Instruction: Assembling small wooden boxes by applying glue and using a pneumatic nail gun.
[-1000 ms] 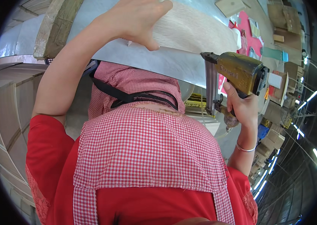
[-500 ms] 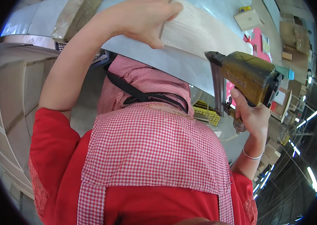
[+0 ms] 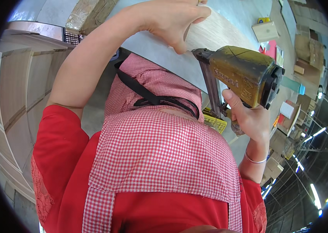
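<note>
My left hand (image 3: 173,21) is closed on the near left end of a pale wooden board (image 3: 220,32), the thumb bent down along its end. The board lies on a grey-white worktable (image 3: 167,58). In my right hand (image 3: 251,118) is a nail gun (image 3: 243,73) with a worn yellow-brown body and a dark magazine; my thumb presses on its side and the fingers wrap around the handle. Its dark nose points left, close by the board's near edge and my left thumb. Whether the nose touches the wood I cannot tell.
At the upper left lies a tape-wrapped block (image 3: 90,15). Stacked wooden panels (image 3: 14,85) stand at my left. Beneath the table is a yellow crate (image 3: 215,122). A small box (image 3: 264,31), a pink-red sheet (image 3: 270,49) and a blue-capped bottle (image 3: 294,85) are at the right.
The nail gun has moved left, its nose now close to my left hand. My left hand and the board appear shifted slightly right as the view moved.
</note>
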`<state>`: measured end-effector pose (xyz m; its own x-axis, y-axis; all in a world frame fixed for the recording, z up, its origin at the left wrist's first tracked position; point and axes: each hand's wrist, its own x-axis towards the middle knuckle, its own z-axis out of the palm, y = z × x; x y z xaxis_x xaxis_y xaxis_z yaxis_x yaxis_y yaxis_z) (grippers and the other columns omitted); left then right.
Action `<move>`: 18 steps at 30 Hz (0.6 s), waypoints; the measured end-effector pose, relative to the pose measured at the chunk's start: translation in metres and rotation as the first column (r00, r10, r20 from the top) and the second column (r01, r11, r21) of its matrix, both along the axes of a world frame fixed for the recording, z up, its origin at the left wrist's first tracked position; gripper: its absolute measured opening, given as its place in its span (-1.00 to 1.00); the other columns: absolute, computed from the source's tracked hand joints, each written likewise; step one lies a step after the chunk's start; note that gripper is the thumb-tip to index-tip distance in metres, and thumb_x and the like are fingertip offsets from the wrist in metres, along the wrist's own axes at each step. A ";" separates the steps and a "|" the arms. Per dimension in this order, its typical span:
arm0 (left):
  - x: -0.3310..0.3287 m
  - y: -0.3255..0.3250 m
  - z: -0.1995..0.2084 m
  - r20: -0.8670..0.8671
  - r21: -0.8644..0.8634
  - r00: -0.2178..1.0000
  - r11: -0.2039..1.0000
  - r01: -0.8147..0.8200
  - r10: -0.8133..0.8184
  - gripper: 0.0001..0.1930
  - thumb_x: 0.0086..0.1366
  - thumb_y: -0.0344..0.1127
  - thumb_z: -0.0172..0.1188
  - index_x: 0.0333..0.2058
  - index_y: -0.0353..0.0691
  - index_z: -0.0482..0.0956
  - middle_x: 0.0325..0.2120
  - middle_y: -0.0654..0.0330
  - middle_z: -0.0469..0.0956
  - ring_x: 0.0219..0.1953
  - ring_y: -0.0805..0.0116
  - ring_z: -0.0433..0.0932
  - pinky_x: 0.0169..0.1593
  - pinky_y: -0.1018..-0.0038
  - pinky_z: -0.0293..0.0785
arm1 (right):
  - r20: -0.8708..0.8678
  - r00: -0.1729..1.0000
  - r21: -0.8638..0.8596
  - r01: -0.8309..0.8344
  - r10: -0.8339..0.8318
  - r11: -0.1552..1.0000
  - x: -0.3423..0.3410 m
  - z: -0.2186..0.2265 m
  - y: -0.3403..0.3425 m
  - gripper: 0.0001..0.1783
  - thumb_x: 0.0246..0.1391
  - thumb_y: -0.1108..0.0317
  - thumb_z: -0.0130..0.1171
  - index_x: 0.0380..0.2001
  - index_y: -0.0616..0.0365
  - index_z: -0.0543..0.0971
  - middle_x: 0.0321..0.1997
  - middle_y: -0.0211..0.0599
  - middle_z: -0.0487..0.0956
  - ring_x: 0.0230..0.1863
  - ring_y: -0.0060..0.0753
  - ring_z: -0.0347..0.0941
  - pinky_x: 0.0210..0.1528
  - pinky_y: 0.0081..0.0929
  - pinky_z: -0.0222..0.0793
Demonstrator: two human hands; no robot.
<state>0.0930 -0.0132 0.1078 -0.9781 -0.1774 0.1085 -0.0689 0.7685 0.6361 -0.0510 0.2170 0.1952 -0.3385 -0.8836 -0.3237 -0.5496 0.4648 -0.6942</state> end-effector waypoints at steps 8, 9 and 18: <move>0.000 -0.002 0.002 -0.026 -0.035 1.000 0.999 -0.013 0.012 -0.43 -0.16 -0.10 0.42 -0.27 -0.40 0.45 -0.10 -0.33 0.39 -0.06 -0.22 0.43 -0.02 0.09 0.39 | 0.096 0.966 0.069 0.235 -0.241 0.970 0.017 -0.003 0.006 -0.60 0.08 0.36 0.41 -0.05 0.30 0.56 -0.18 -0.30 0.62 -0.24 -0.53 0.48 -0.22 -0.52 0.38; 0.000 -0.003 -0.001 -0.028 -0.041 1.000 0.999 -0.009 0.008 -0.43 -0.16 -0.10 0.42 -0.27 -0.40 0.45 -0.10 -0.33 0.39 -0.06 -0.22 0.43 -0.02 0.09 0.39 | 0.107 0.957 0.090 0.260 -0.269 0.961 0.018 -0.002 0.006 -0.54 0.05 0.43 0.41 0.01 0.32 0.54 -0.04 -0.22 0.65 -0.04 -0.43 0.56 0.00 -0.45 0.46; 0.053 0.032 -0.033 -0.224 -0.065 0.933 0.950 -0.304 0.283 -0.15 -0.33 -0.17 0.47 0.02 -0.34 0.36 0.10 -0.24 0.29 0.17 -0.27 0.27 0.24 0.09 0.24 | 0.110 0.992 -0.099 0.075 -0.064 0.992 0.011 -0.005 0.015 -0.55 0.01 0.43 0.42 -0.03 0.32 0.53 -0.07 -0.21 0.64 -0.07 -0.37 0.56 0.00 -0.40 0.47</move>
